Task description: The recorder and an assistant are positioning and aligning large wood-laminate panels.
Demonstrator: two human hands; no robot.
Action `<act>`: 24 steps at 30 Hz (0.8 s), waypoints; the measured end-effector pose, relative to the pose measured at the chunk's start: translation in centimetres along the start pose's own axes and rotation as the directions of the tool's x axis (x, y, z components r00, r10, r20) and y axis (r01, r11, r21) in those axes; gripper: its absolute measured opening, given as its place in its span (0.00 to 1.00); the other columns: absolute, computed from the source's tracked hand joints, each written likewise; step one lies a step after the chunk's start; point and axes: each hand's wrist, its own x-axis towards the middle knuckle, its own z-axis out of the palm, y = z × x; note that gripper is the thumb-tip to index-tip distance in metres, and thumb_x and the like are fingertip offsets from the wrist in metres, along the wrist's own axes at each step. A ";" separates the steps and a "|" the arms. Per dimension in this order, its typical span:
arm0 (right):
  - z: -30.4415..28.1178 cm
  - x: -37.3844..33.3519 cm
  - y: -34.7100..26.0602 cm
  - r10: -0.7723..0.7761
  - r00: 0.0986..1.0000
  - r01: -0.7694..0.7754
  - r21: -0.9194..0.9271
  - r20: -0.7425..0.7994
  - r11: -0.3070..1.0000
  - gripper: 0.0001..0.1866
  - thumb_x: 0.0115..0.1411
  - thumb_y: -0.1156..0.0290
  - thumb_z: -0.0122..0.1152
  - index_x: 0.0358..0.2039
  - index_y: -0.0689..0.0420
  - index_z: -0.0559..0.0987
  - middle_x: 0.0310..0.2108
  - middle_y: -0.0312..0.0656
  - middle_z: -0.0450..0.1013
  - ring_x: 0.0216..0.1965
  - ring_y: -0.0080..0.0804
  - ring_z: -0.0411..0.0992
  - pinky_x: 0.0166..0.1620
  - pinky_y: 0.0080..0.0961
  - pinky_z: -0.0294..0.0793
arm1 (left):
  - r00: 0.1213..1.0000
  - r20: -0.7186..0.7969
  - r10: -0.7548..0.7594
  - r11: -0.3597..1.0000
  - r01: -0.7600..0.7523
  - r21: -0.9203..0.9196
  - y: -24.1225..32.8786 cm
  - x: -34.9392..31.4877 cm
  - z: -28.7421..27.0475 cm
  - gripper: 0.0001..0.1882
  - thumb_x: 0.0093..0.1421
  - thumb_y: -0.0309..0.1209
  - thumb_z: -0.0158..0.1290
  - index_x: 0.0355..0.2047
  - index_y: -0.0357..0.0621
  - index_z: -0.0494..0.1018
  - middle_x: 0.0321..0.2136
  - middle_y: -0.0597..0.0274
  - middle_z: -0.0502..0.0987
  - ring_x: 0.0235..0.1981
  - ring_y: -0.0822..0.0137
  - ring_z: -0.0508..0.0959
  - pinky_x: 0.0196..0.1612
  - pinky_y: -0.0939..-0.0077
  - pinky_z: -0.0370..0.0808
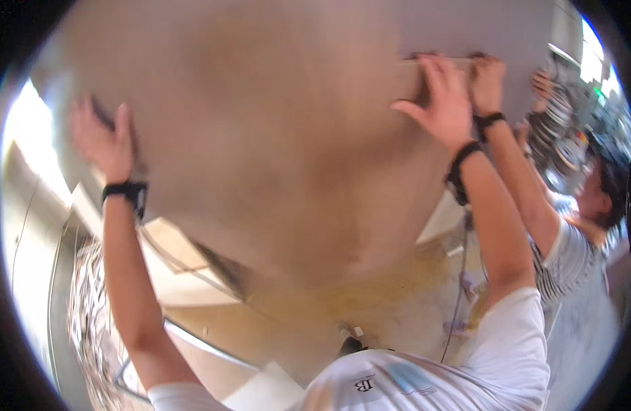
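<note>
Through the head camera I had a broad brown panel (274, 137) filling my view from the centre up to 12 o'clock, its surface blurred and its lower edge curving above the floor (315, 301) at 6 o'clock. The person's left hand (106, 140) lay toward 10 o'clock, fingers outstretched and thumb apart, laid against the panel near its side. The right hand (447, 99) was between 1 and 2 o'clock, well apart from the left, also flattened on the panel with its thumb out toward 9 o'clock. Its fingertips reached a pale strip in the panel; I could not tell whether they hooked over it. Neither hand was clamped on anything that I could make out. Both wrists wore dark bands.

Just beside the right hand, at 2 o'clock, I saw a co-worker's hand (489, 81) with fingers bent at that same strip, its grip too blurred for me to judge. The co-worker, in a striped sleeve (572, 257), stood toward 3 o'clock. Another hand (543, 85) showed farther out at 2 o'clock; I could not tell whose it was. Toward 8 o'clock I had pale boards (185, 270) near the left forearm, and a crinkled, layered pile (89, 308) beyond. A dark cable (459, 294) hung at 4 o'clock.
</note>
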 end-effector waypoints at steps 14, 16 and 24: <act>1.8 0.5 0.5 -0.046 0.999 0.045 -0.033 -0.008 0.998 0.52 0.57 0.45 0.82 0.77 0.51 0.68 0.77 0.47 0.63 0.78 0.51 0.61 0.78 0.54 0.60 | 0.779 -0.014 -0.626 0.750 0.598 -0.282 -3.0 1.9 1.1 0.49 0.68 0.59 0.60 0.74 0.31 0.63 0.72 0.30 0.66 0.74 0.40 0.67 0.75 0.48 0.64; 1.5 0.1 0.1 -0.014 1.000 0.015 0.043 -0.011 0.999 0.51 0.59 0.50 0.82 0.77 0.53 0.67 0.78 0.48 0.62 0.79 0.51 0.59 0.78 0.49 0.62 | 0.844 -0.095 -0.528 0.844 0.510 -0.164 -3.5 1.7 1.7 0.45 0.71 0.57 0.57 0.75 0.36 0.64 0.74 0.35 0.65 0.76 0.42 0.65 0.77 0.47 0.60; -3.1 -5.0 -4.4 -0.170 0.948 0.091 0.282 0.269 0.955 0.34 0.64 0.54 0.76 0.68 0.50 0.76 0.74 0.48 0.69 0.72 0.53 0.69 0.70 0.47 0.74 | 0.976 -0.038 0.212 0.977 -0.213 -0.023 8.2 6.3 1.5 0.36 0.76 0.57 0.51 0.79 0.58 0.64 0.79 0.53 0.63 0.79 0.44 0.61 0.77 0.41 0.60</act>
